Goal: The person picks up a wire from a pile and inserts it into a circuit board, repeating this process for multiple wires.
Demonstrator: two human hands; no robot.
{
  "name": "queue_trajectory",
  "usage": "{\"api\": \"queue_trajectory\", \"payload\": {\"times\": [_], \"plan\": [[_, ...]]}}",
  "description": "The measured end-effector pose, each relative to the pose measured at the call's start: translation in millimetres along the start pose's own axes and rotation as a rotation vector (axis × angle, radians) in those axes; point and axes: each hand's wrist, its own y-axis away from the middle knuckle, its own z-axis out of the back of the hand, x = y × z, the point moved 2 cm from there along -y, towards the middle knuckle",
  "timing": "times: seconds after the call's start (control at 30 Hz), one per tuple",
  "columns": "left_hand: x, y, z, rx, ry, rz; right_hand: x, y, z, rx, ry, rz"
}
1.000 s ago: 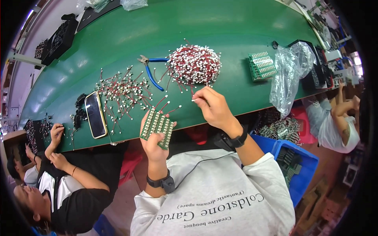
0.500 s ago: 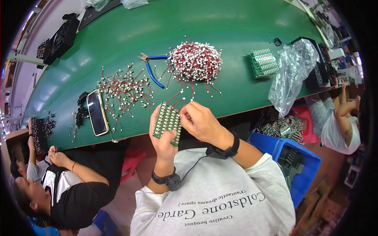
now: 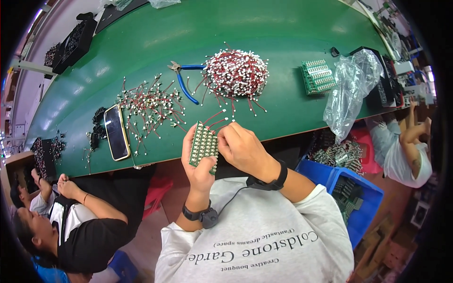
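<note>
My left hand [image 3: 199, 170] is closed on a green circuit board panel [image 3: 204, 145] with rows of small pale parts, thumb across its lower face. A few red wires with white connectors [image 3: 225, 119] stick out from the panel's upper right edge. At that edge my right hand [image 3: 241, 147] is closed, fingertips pinched together; what they pinch is hidden, though a red wire shows beside them. Beyond the hands is a big heap of red wires with white connectors [image 3: 238, 73]. Blue-handled cutting pliers [image 3: 185, 85] lie left of it.
Loose wired pieces [image 3: 151, 104] and a phone [image 3: 116, 132] lie to the left. A stack of green panels [image 3: 318, 77] and a clear plastic bag [image 3: 347, 94] are on the right. A blue bin [image 3: 365, 207] stands below the table edge. Another person [image 3: 80, 221] sits at left.
The panel has turned slightly in my left hand, its face tilting more. My right hand stays pinched at its edge, shifted slightly. At left, another person's arm has moved down.
</note>
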Motion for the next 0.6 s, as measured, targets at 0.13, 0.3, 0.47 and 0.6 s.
{"api": "queue_trajectory", "payload": {"times": [0.13,0.3,0.47,0.6], "plan": [[6,1,5,0.037,-0.099,-0.035,4,3,-2,0.037,0.123,0.043],[0,1,5,0.009,-0.035,-0.003,1,2,-6,0.095,0.146,0.095],[5,5,6,0.002,0.002,0.017,1,5,-10,0.061,0.15,0.082],[8,0,7,-0.005,0.096,0.072,-6,8,-12,0.058,0.148,0.092]]}}
